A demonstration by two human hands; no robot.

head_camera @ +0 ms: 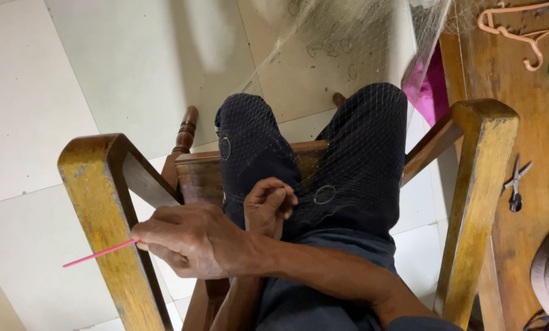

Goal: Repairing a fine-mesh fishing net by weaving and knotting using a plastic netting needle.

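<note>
Pale floor tiles (53, 92), wooden chair (102, 202). Fine net (348, 122) draped over knees. Right hand (194, 242), fingers closed on pink stick (99, 252); left hand (269, 205) pinches mesh. Risk: stick snags, tears thread; chair arm could catch mesh.

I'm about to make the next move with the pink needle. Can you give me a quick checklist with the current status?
1. Grip on the pink needle: ok. The right hand is closed around it, and the tip points left.
2. Hold on the net: ok. The left hand pinches the mesh on the lap.
3. Net spread: ok. It is draped over both knees.
4. Thread from needle to net: cannot tell, too fine to see.
5. Scissors: ok. They lie on the wooden surface past the right chair arm.
</note>
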